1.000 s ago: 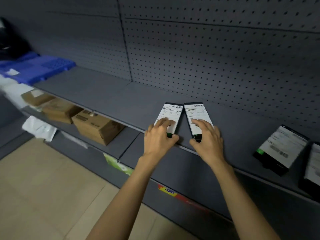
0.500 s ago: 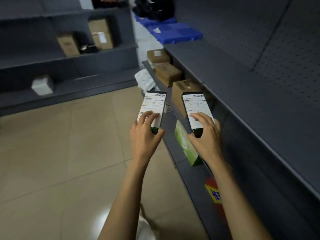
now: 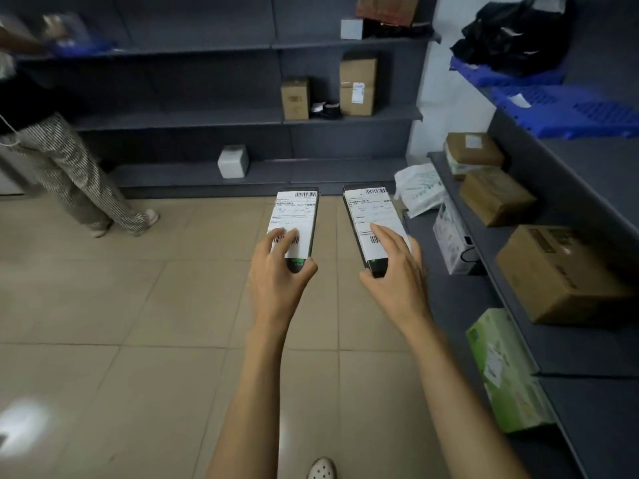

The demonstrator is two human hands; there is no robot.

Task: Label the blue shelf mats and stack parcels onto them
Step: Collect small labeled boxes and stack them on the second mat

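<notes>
left hand (image 3: 276,283) round near end of parcel (image 3: 294,216) (right hand (image 3: 397,281) likewise)

Two flat labelled parcels are in view, the left parcel (image 3: 295,216) and the right parcel (image 3: 370,212), one in each of the two hands, left hand (image 3: 276,274) and right hand (image 3: 397,276). The right-hand shelving (image 3: 570,174) carries two blue mats (image 3: 567,112) (image 3: 501,77), three brown boxes (image 3: 560,274) (image 3: 496,197) (image 3: 473,148) and one green box (image 3: 508,371), with one white bag (image 3: 420,188) at its far end. The back shelving (image 3: 179,119) holds two tall brown boxes (image 3: 358,86) (image 3: 295,98) and two white boxes (image 3: 232,161) (image 3: 351,28).
</notes>
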